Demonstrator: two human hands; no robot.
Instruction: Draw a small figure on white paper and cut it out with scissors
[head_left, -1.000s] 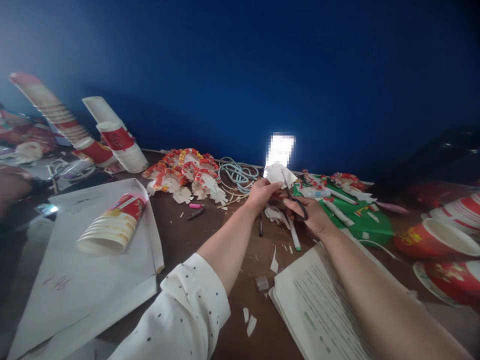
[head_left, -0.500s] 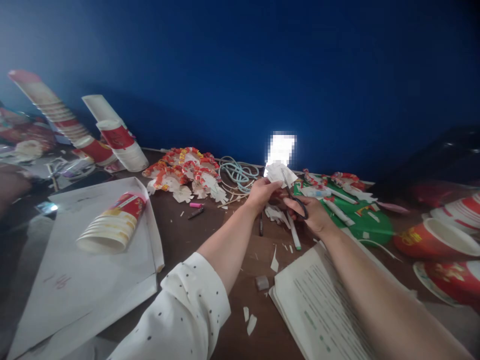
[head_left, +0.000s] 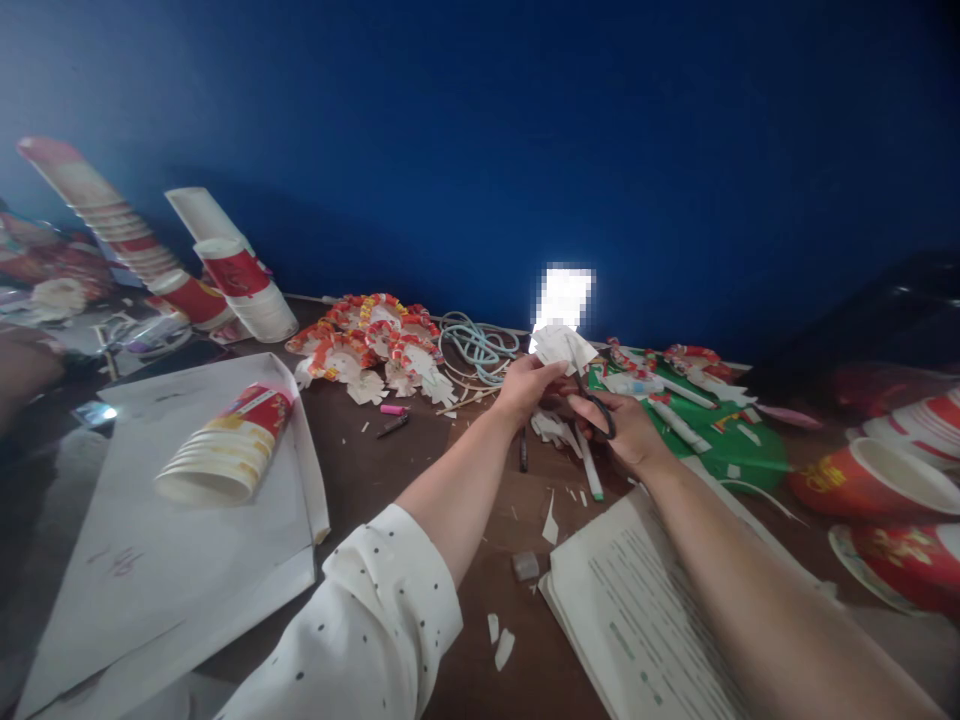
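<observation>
Hardly anything moved; tips of scissors (head_left: 603, 406) blur into paper (head_left: 553, 346)

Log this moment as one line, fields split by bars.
left hand: holds white paper | right hand: holds scissors at the paper | nearby: green-ended white pen | table: paper scraps, printed pages

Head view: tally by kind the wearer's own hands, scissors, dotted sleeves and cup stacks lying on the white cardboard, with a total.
Hands: 2 (left hand, right hand)
Scissors: 1
Dotted sleeve: 1
Cup stack: 1
Total: 5
</observation>
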